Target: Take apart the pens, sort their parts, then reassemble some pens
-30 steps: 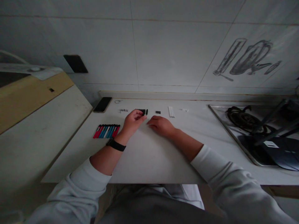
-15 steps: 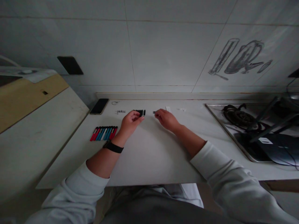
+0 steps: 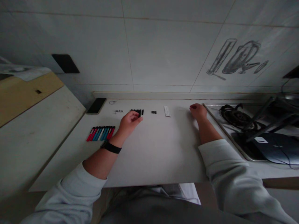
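Left hand (image 3: 129,122) fingers bent beside black pieces (image 3: 135,110), rowed likely for easy reach; right hand (image 3: 198,111) curled; closure, contents: I can't tell.

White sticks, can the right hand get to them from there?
Probably yes: the right hand is to the right of the white sticks, over the counter, and I see nothing standing between them. The left hand is on their other side.

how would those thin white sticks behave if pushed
The white sticks look slim, so they are probably light. They lie straight, suggesting some stiffness. Side by side with no visible holder, they might scatter or roll; their cross-section is too small to tell.
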A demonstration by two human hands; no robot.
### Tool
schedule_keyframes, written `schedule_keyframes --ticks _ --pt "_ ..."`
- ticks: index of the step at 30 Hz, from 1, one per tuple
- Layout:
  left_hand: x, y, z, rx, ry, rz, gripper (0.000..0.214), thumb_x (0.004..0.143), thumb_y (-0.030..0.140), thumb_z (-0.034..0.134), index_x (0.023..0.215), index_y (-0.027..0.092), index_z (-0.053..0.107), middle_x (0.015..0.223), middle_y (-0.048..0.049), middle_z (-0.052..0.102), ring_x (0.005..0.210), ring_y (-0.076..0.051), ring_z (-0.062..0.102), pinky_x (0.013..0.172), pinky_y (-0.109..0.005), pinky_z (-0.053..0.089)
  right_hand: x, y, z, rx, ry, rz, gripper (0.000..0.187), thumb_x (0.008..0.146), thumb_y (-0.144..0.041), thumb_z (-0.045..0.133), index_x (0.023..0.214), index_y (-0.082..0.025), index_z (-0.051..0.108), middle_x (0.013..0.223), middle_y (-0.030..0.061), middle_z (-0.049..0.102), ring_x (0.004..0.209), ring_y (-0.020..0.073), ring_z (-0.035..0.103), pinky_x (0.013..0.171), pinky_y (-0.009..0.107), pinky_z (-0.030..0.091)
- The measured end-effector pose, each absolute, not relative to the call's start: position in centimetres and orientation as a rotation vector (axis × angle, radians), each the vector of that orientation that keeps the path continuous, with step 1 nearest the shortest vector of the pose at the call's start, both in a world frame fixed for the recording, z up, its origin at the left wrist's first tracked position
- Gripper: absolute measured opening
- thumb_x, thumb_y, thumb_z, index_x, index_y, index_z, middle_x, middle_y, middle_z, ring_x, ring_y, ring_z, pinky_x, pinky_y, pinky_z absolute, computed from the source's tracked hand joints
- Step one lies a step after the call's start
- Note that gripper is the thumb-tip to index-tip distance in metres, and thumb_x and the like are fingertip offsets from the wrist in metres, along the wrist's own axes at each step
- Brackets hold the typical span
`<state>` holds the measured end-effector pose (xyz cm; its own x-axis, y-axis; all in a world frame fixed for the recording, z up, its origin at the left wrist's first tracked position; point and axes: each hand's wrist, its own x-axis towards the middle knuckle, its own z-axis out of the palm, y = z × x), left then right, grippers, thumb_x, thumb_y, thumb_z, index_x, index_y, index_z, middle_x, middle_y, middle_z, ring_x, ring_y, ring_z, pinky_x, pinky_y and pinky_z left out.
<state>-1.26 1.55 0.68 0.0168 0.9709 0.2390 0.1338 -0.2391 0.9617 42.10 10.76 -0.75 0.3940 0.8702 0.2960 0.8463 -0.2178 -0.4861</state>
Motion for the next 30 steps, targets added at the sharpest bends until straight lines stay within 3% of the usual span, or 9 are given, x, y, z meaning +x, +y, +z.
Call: schedule_keyframes --ticks 9,23,28,30 --pt "-1.2 1.4 1.0 1.479 1.163 1.306 0.032 0.074 0.034 0.082 0.093 0.018 0.061 0.084 -0.0027 0.07 0.075 -0.015 0.065 0.073 -0.028 0.051 40.4 11.0 -1.3 -2.171 -1.671 0.005 0.029 0.082 -0.023 0.065 0.107 -0.021 0.078 0.104 0.0096 0.078 0.093 0.0225 0.068 0.083 0.031 0.048" --pt "-1.2 1.5 0.6 1.523 1.184 1.282 0.03 0.075 0.034 0.081 0.093 0.018 0.062 0.083 -0.0026 0.071 0.076 -0.015 0.065 0.072 -0.028 0.049 40.5 10.8 -0.7 -2.085 -1.684 0.063 0.027 0.079 -0.024 0.066 0.102 -0.019 0.077 0.096 0.0083 0.076 0.089 0.0235 0.066 0.083 0.033 0.049" --pt "-1.0 1.5 0.6 1.503 1.187 1.283 0.031 0.074 0.033 0.081 0.094 0.018 0.063 0.082 -0.0022 0.071 0.074 -0.015 0.065 0.071 -0.028 0.049 37.4 9.9 2.1 -1.702 -1.488 -0.193 0.029 0.088 -0.023 0.051 0.107 -0.016 0.072 0.097 0.0111 0.071 0.085 0.0228 0.064 0.086 0.037 0.05" --pt "-0.6 1.3 0.7 1.437 1.141 1.282 0.032 0.074 0.032 0.082 0.094 0.017 0.062 0.081 -0.0026 0.071 0.072 -0.014 0.065 0.071 -0.028 0.049 33.9 8.8 3.0 -1.438 -1.609 -0.142 0.026 0.091 -0.025 0.052 0.109 -0.018 0.069 0.099 0.0103 0.07 0.083 0.0208 0.063 0.08 0.035 0.052"
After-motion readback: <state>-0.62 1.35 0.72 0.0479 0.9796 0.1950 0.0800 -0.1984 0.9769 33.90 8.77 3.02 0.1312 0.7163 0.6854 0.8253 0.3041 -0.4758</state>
